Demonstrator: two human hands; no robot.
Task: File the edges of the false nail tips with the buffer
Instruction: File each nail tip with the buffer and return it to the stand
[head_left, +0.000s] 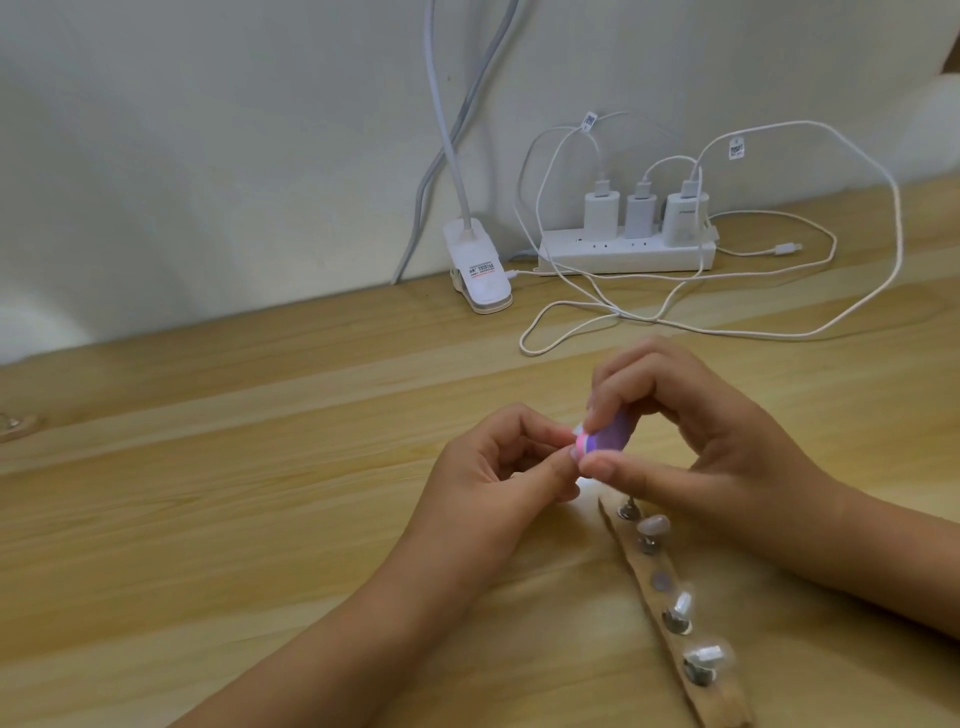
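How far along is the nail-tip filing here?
Done: unclear, none of the tips shows visible filing. In hand: the right hand holds a small purple buffer block against a pale false nail tip pinched by the left hand. Left: likely three clear tips on metal stands along the brown strip.

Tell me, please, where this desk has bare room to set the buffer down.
The widest bare wood lies left of the left hand, in front of the lamp clip. A smaller patch lies right of the right hand, in front of the cables. Crowded: by the nail-stand strip and the power strip.
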